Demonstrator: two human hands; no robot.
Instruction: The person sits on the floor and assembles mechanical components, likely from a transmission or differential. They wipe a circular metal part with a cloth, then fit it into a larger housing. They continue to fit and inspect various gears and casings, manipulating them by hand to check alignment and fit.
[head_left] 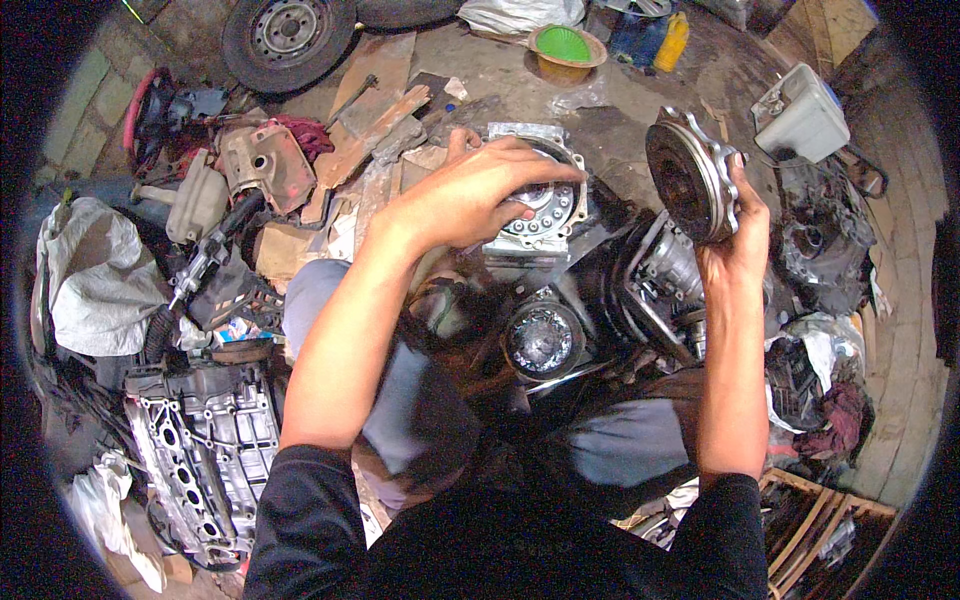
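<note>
My right hand (pixel 739 222), raised on the right, grips a round metal part with a scalloped flange (pixel 690 175); its dark ringed face points left. The exact kind of this part cannot be made out. My left hand (pixel 480 195) is above an open metal housing (pixel 528 262) in front of me, fingers stretched apart across its round opening. Inside the opening sits a round metal piece (pixel 548 212) with a ring of small round studs or holes, partly hidden by the hand. Whether the left fingertips touch it is hard to tell.
A round shiny metal part (pixel 543 336) lies between my knees. An engine cylinder head (pixel 205 455) stands at the lower left. Farther off are a wheel (pixel 288 35), a green-lined bowl (pixel 563 50), a yellow bottle (pixel 672 42) and a grey container (pixel 803 115). A wooden crate (pixel 820 530) is at the lower right.
</note>
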